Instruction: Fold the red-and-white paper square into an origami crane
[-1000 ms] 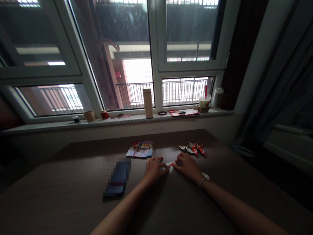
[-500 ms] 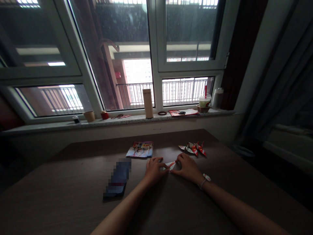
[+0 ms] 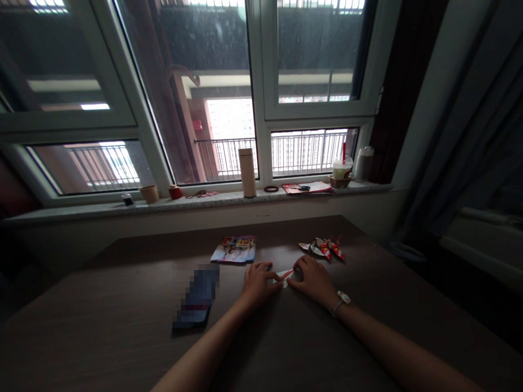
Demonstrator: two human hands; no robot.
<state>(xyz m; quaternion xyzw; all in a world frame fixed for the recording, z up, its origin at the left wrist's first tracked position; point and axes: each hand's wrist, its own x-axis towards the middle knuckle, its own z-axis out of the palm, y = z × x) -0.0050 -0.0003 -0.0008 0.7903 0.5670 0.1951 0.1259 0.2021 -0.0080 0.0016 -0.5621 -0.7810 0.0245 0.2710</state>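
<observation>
A small piece of folded paper, white with a red-orange strip, lies on the dark brown table between my hands. My left hand grips its left side, thumb and fingers curled in on it. On the right side, my right hand pinches the paper with thumb and bent fingers, which hide that end. Just beyond my right hand lie several folded paper cranes in red and white. A colourful printed packet or sheet rests beyond my left hand.
A blurred-out dark phone-like object lies left of my left forearm. Along the windowsill at the back stand a tall beige bottle, a paper cup, a drink cup with a red straw, and scissors on red paper.
My right hand has shifted very slightly, its thumb a little further up and right along the paper. The left hand and the other things stay in place.
</observation>
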